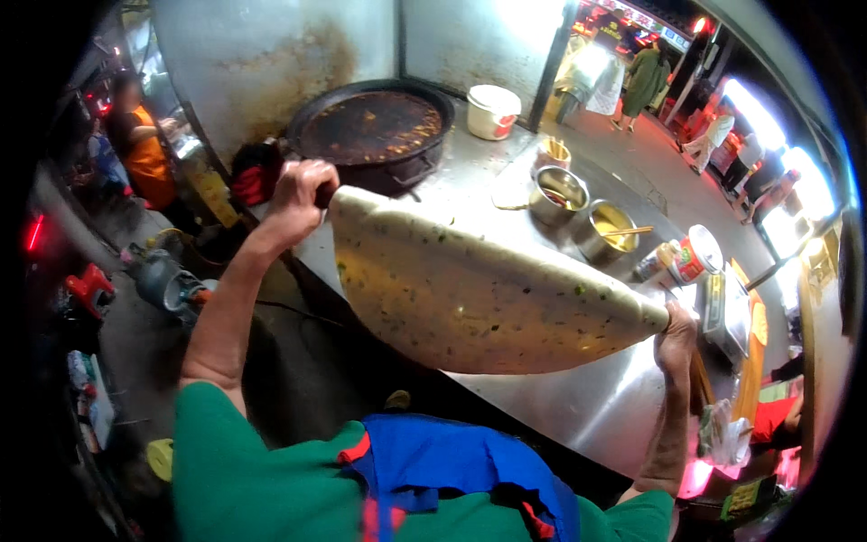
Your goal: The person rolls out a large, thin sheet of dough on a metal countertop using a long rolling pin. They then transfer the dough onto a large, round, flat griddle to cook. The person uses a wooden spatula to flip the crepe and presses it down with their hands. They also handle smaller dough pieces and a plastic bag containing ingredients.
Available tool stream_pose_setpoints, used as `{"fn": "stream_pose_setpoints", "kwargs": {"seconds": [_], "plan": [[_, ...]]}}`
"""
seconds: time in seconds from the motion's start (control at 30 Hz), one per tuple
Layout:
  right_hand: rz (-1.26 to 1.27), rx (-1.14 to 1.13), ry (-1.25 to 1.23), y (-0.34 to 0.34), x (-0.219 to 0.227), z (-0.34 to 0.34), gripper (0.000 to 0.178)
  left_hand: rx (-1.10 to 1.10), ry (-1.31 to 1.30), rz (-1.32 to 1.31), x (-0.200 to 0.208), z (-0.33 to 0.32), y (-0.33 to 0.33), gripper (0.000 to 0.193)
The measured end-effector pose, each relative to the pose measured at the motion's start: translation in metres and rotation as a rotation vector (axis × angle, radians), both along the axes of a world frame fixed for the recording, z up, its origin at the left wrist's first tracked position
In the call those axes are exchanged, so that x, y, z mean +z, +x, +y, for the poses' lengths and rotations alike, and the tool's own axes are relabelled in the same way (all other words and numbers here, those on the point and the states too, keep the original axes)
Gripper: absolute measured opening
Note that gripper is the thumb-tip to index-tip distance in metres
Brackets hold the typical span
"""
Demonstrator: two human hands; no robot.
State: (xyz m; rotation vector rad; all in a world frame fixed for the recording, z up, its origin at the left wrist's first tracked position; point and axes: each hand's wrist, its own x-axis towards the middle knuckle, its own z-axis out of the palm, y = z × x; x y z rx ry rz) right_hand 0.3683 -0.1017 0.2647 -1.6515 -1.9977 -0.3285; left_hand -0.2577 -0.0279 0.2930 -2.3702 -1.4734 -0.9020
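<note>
Our left hand (302,194), at ten o'clock, and right hand (677,336), near four, both curl closed on opposite edges of a speckled dough sheet (479,303) hanging before the table (560,415). We judge uneven pulling could tear its sagging middle; a forward swing could knock the steel bowl (548,215) at one o'clock.

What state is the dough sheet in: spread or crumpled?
Spread: the dough sheet hangs wide between the left hand and the right hand; whether doubled, I cannot tell.
</note>
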Motion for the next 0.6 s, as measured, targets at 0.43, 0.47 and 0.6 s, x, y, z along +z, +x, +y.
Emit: {"fn": "stream_pose_setpoints", "kwargs": {"seconds": [0.43,0.47,0.6], "plan": [[0.093,0.135,0.012,-0.213,0.006,0.012,0.036,0.035,0.043,-0.040,0.011,-0.040,-0.214,0.025],[0.105,0.189,0.026,-0.226,0.008,0.019,0.050,0.038,0.043,-0.033,0.014,-0.030,-0.230,0.026],[0.126,0.129,-0.018,-0.271,0.032,0.061,0.022,-0.023,0.122,-0.080,0.018,0.021,-0.277,0.026]]}}
